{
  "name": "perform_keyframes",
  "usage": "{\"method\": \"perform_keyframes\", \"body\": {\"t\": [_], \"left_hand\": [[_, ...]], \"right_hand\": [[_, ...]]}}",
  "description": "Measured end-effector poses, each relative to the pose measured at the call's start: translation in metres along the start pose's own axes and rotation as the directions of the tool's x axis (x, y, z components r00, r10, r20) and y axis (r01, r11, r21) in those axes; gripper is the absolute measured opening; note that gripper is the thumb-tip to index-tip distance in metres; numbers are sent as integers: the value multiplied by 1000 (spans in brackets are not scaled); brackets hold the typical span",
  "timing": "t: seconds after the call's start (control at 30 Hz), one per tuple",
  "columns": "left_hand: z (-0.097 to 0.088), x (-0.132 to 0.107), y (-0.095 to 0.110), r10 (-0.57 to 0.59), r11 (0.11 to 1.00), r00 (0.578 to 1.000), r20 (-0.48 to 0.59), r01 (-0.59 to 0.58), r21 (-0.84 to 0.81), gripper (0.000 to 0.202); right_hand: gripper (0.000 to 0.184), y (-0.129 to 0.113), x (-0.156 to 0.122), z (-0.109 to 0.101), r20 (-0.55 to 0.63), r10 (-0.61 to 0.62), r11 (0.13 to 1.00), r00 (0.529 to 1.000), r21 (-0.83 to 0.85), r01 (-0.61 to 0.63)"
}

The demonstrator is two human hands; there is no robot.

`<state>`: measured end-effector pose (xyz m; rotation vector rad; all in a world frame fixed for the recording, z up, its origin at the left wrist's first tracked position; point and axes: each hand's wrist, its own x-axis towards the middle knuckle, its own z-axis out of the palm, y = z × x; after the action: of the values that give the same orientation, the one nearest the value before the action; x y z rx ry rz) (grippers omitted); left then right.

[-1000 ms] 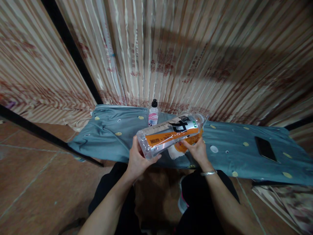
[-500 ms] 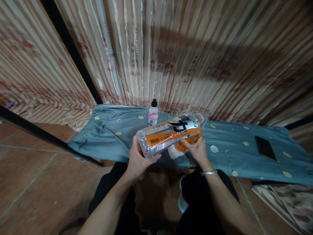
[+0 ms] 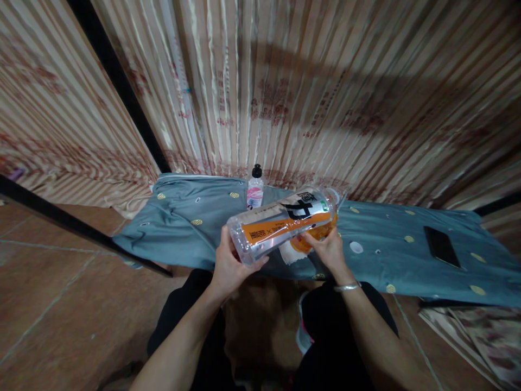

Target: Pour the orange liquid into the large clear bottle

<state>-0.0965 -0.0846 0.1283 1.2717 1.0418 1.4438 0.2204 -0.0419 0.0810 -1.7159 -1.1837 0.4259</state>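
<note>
My left hand is wrapped around the base of a large clear plastic bottle with an orange and silver label. The bottle lies tilted, its mouth toward the right and slightly up. My right hand is closed on a clear container of orange liquid, which sits behind and below the bottle's neck and is partly hidden by it. Beneath them shows a white tissue-like piece. Just behind the large bottle stands a small clear bottle with a black cap and pink label.
A blue-green patterned cloth covers the narrow surface before me. On its right lie a dark phone and a white round disc. Striped curtains hang behind, and black metal poles stand at the left.
</note>
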Motion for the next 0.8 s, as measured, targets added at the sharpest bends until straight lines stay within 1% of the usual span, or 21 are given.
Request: {"method": "perform_keyframes", "body": {"t": [0.23,0.37,0.47,0.67,0.8], "left_hand": [[-1,0,0,-10,1000,1000,21,10,-5,93],[-1,1,2,-15,999,1000,18,14,37,95],[0,1,4,-3,1000,1000,14,2,27,95],[2,0,4,-4,1000,1000,-8,4,-13,88],[1,0,5,-2,1000,1000,0,2,-5,91]], "right_hand": [[116,1,1,1,10,2,1000,1000,18,-2],[122,3,1,2,-10,-1,1000,1000,16,1],[124,5,1,2,-27,-3,1000,1000,6,3],[116,9,1,3,-38,-32,999,999,9,32],[114,5,1,2,-11,-8,1000,1000,13,8]]}}
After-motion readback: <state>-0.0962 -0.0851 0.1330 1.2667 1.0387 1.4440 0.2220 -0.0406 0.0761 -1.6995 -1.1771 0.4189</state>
